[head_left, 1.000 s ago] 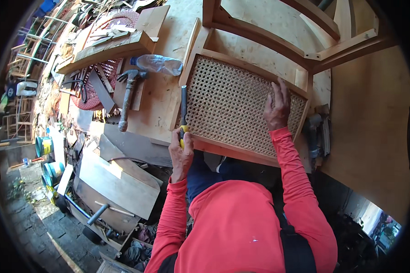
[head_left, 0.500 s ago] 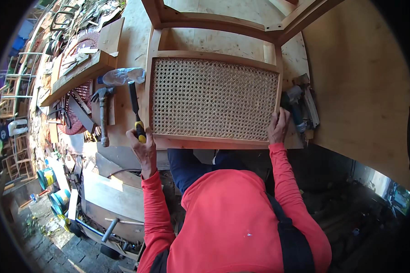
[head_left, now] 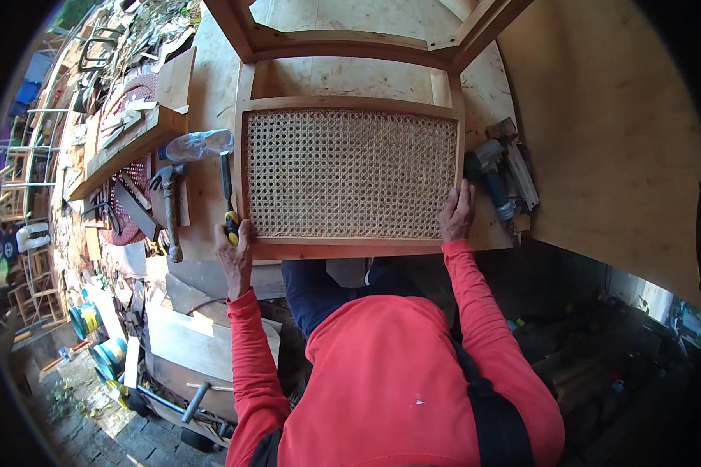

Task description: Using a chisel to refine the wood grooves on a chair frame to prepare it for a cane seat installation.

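Note:
A wooden chair frame [head_left: 343, 103] with a woven cane panel [head_left: 350, 175] set into it lies on the worktable, its near rail at the table's front edge. My left hand [head_left: 234, 247] is closed round the yellow-and-black handle of a chisel [head_left: 227, 180]. The dark blade points away from me, along the frame's left side, and the hand is up against the near left corner. At the right side, near the front corner, my right hand [head_left: 457, 212] grips the frame's edge, its fingers partly hidden.
Left of the frame lie a claw hammer [head_left: 170, 210], a clear plastic bottle [head_left: 199, 145] and a thick wood block [head_left: 128, 148] with offcuts. A green power tool [head_left: 492, 177] rests close by on the right. Beyond it stands a large plywood sheet [head_left: 600, 140].
The whole view has shifted slightly. My left hand has brought the chisel closer to the frame's left side, and my right hand has settled along the right edge.

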`<state>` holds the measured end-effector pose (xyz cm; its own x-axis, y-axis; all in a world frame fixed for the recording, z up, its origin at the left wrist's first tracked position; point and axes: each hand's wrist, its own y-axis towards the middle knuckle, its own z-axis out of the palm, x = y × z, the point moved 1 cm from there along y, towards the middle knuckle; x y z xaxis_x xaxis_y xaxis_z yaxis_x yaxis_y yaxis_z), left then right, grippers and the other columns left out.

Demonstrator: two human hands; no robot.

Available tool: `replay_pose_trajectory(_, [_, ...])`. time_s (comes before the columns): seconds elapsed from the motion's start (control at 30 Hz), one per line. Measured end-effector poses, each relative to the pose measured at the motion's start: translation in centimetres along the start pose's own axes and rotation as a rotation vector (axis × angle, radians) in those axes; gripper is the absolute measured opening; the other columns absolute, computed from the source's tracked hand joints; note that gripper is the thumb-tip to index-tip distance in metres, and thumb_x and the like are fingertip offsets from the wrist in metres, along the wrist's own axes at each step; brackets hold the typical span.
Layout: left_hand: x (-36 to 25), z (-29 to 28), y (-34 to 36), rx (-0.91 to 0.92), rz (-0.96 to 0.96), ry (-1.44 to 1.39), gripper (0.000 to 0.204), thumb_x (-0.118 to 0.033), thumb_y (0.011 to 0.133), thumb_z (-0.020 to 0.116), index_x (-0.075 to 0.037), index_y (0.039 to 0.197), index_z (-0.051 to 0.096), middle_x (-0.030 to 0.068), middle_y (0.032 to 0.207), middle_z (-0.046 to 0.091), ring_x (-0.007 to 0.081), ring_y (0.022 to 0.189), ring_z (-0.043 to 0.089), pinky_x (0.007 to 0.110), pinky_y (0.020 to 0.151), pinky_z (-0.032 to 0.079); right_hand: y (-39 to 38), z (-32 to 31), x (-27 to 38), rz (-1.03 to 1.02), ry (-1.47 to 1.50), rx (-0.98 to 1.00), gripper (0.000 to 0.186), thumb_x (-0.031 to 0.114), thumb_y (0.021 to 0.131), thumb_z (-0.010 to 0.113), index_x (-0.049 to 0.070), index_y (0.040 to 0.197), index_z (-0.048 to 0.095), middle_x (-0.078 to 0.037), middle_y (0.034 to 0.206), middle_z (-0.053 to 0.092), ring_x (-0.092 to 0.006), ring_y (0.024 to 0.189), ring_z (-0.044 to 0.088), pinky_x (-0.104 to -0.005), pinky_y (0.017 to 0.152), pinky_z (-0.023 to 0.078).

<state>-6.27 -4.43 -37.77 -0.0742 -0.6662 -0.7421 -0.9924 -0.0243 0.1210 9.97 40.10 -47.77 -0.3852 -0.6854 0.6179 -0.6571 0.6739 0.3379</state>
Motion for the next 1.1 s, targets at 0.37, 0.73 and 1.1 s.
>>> replay_pose_trajectory(0.37, [-0.5, 0.1, 0.3, 0.054, 0.098, 0.095, 0.035, -0.031, 0.101, 0.072, -0.001, 0.091, 0.058, 0.0136, 0.074, 0.067, 0.0251, 0.067, 0.066, 0.041, 0.063, 0.049, 0.9, -0.6, 0.1, -0.087, 0.059, -0.067, 0.041, 0.016, 0.107, 0.055, -0.014, 0.133, 0.057, -0.033, 0.123, 0.061, -0.0495, 0.111, 0.060, -0.0506, 0.096, 0.050])
replay_pose_trajectory(0.73, [-0.2, 0.0, -0.8, 0.029, -0.034, 0.001, 0.031, -0.030, 0.099, 0.072, -0.001, 0.094, 0.061, 0.0182, 0.076, 0.069, 0.0356, 0.068, 0.068, 0.046, 0.065, 0.050, 1.2, 0.1, -0.6, -0.071, 0.038, -0.025, 0.045, 0.023, 0.110, 0.051, -0.013, 0.136, 0.057, -0.036, 0.133, 0.059, -0.0511, 0.122, 0.059, -0.0491, 0.105, 0.048])
replay_pose_trajectory(1.1, [2.3, 0.7, -1.2, -0.047, -0.037, 0.047, 0.031, -0.029, 0.098, 0.073, -0.001, 0.106, 0.062, 0.0137, 0.079, 0.063, 0.0266, 0.069, 0.061, 0.042, 0.067, 0.049, 0.3, 0.6, -1.0, -0.011, 0.039, 0.037, 0.046, 0.022, 0.111, 0.050, -0.012, 0.142, 0.051, -0.036, 0.138, 0.057, -0.0507, 0.128, 0.056, -0.0508, 0.107, 0.046])
